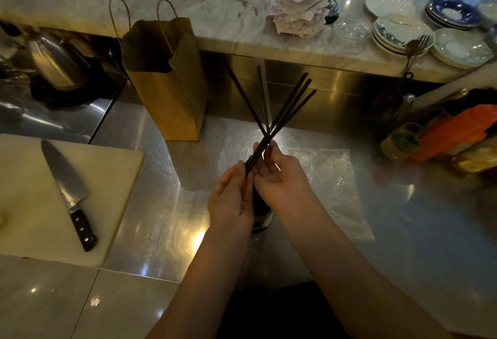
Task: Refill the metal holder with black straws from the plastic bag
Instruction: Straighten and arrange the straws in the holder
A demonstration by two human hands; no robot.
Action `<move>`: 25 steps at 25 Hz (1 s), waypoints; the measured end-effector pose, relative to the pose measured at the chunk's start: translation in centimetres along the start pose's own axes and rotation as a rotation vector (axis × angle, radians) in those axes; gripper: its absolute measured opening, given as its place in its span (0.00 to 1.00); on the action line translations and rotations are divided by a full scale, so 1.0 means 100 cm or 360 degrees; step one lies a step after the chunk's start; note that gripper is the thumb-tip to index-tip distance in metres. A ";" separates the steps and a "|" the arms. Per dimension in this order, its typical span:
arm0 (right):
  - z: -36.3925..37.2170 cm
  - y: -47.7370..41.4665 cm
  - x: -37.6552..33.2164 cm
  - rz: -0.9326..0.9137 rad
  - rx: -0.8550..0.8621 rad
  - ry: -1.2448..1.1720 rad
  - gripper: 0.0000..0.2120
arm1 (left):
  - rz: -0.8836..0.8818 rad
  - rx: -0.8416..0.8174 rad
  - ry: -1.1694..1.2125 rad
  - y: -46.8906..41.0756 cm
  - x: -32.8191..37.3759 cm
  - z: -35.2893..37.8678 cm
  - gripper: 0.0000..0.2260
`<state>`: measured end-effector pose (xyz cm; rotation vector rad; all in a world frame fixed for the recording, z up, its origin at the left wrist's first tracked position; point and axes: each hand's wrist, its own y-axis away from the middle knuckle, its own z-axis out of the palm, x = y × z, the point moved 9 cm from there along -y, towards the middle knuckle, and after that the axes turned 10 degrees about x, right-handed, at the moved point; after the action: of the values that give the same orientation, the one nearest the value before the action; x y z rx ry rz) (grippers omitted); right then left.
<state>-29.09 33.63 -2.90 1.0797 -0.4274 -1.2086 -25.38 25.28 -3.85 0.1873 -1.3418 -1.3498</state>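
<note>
The straws [285, 112] are a small black bunch, held up over the middle of the desk [150, 204] and fanning out at the top. Both hands hold them low down: the left hand [231, 198] has its fingers closed around the bottom ends, and the right hand [279, 174] pinches them just above. Right under the hands stands the holder [262, 215], a dark metal cup that is mostly hidden, so I cannot tell how full it is. The step looks like getting the straws into the cup. To do it well, the person should squeeze the fan into one neat bunch, line up the bottom ends over the opening, and let them slide straight down so none poke out or fall. The bag [333, 185] lies flat and clear on the desk just to the right, and it looks empty or nearly so. A brown paper bag [166, 91] stands behind, to the left. Farther left a knife [67, 190] lies on a cutting board [27, 204], well apart. Plates [403, 29] are stacked on the marble shelf at the back. Nothing blocks the cup except the hands.
</note>
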 end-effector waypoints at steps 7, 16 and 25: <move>-0.003 0.003 -0.012 -0.0200 0.0110 -0.0024 0.06 | 0.0564 -0.0005 -0.0335 0.002 0.015 -0.002 0.05; -0.009 -0.002 -0.041 -0.0541 0.0197 0.0461 0.10 | 0.0877 -0.0543 -0.1111 0.011 0.024 0.026 0.06; 0.004 0.016 -0.036 -0.1016 -0.0026 0.0947 0.10 | 0.0689 -0.0802 -0.1079 0.010 0.040 0.058 0.32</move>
<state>-29.84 36.67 -0.42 1.5527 0.4190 -1.3456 -30.43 25.90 1.08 -0.9241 -1.4114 -1.3702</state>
